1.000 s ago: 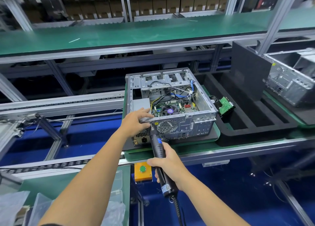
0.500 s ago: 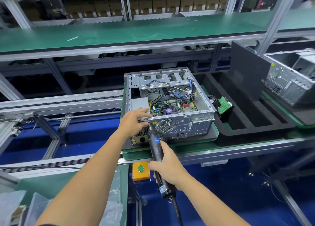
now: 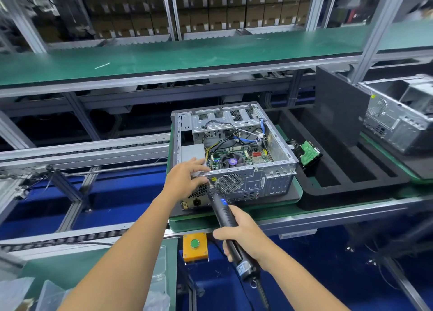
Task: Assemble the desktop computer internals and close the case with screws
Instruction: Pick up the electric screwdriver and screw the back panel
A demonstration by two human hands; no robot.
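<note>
An open grey computer case [image 3: 276,177] lies on its side on a black pallet, with the motherboard [image 3: 239,157], fan and cables showing inside. My left hand [image 3: 185,176] rests on the case's near rear edge, fingers curled over the rim by the power supply [image 3: 193,152]. My right hand [image 3: 241,232] grips a black electric screwdriver [image 3: 222,208]. Its tip touches the rear panel just left of the round fan grille [image 3: 229,181].
A black foam tray [image 3: 346,170] sits right of the case, with a green hard drive [image 3: 309,154] at its left end. Another case [image 3: 398,118] stands far right. An orange box with a green button [image 3: 195,244] hangs below the conveyor edge. Plastic bags lie at lower left.
The view has shifted slightly; both hands and the screwdriver stay at the same spot on the case's rear panel.
</note>
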